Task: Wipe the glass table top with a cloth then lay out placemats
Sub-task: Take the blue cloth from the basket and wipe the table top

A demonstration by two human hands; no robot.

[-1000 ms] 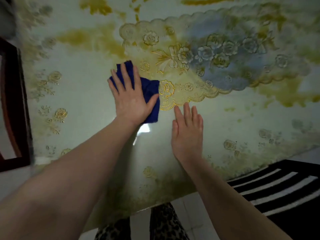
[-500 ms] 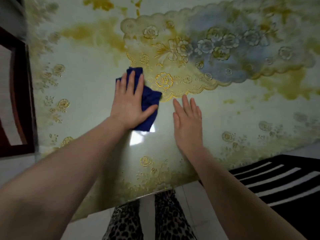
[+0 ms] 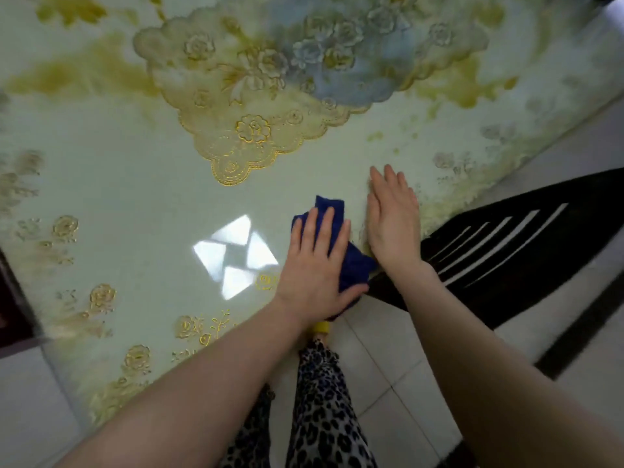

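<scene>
The wiping step is in hand. The left hand (image 3: 315, 265) lies flat with fingers spread, pressing the dark blue folded cloth (image 3: 341, 251) on the pale floral glass table top (image 3: 135, 204), at the lower centre of the frame, near the table corner. The right hand (image 3: 393, 228) rests open and flat just beside it, holding nothing. A gold lace placemat (image 3: 256, 106) lies in the upper centre. I judge the next move needs a sweep over the unwiped glass.

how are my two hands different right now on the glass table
The left hand presses flat on the dark blue cloth; the right hand lies bare on the floral glass table top, holding nothing. The left hand sits nearer the table's corner edge, the right slightly farther in. Both lie palm down, fingers extended, side by side.
</scene>
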